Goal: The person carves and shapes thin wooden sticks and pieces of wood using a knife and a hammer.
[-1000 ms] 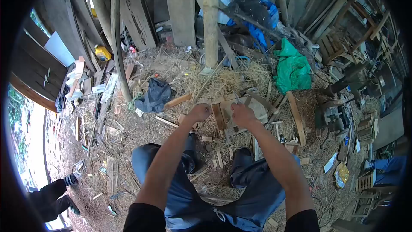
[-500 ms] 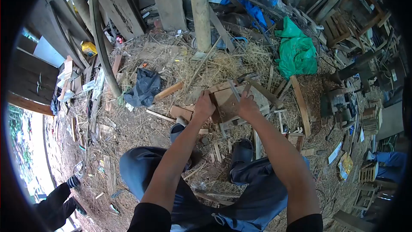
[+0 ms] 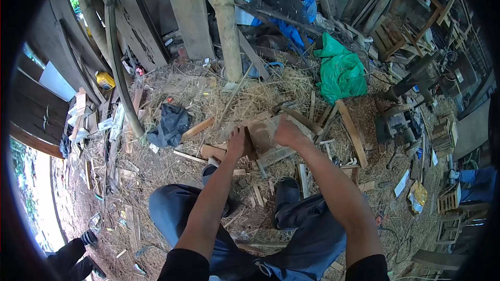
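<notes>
Touching wood (image 3: pixel 251 143) with left fingers (image 3: pixel 241 133), jug label (image 3: pixel 107 80) blurred.

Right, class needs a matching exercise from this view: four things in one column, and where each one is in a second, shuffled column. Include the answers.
Things
1. Left hand
2. Green plastic
3. Dark plastic
4. Gold packet

Places
A. Between the curved pole and a loose tan wood piece
B. Beside a flat white piece, towards the right of the picture
C. Right beside a brown wooden board
D. Higher in the picture than the right hand, and to its right

Pairs: 1-C, 2-D, 3-A, 4-B
</notes>
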Demonstrator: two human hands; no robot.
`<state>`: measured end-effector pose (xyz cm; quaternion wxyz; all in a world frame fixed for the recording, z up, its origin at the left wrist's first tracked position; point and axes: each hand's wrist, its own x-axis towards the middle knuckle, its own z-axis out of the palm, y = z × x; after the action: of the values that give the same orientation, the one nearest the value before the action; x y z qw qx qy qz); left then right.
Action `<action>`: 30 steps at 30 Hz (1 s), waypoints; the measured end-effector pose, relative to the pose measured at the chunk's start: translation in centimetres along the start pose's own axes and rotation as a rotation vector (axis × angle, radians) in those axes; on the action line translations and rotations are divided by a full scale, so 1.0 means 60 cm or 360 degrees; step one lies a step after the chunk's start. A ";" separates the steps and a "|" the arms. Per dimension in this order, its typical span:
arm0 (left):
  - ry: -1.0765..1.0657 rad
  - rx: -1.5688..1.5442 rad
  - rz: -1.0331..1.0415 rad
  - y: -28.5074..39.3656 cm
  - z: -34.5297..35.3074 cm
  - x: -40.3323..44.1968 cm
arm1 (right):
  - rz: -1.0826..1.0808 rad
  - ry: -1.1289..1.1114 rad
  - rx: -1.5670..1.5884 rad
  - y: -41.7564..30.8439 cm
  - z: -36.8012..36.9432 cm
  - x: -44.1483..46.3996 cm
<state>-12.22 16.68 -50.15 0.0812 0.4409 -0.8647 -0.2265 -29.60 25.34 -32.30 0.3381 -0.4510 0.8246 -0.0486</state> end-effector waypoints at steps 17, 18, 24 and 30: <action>0.0055 -0.1787 0.0266 0.133 -0.428 0.011 | -0.0448 0.0882 0.0440 -0.033 -0.116 -0.115; 0.0044 -0.1961 0.0286 0.157 -0.451 -0.007 | -0.0464 0.0922 0.0422 -0.040 -0.135 -0.134; -0.0127 -0.2309 0.0454 0.213 -0.446 -0.015 | -0.0584 0.1023 0.0748 -0.027 -0.120 -0.220; -0.0179 -0.2286 0.0435 0.234 -0.440 0.005 | -0.0623 0.0936 0.0872 -0.047 -0.128 -0.214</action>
<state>-13.61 15.15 -20.31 0.3331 0.1549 -0.5533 -0.7476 -27.55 31.93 -18.77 0.1806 -0.4594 0.7414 -0.4546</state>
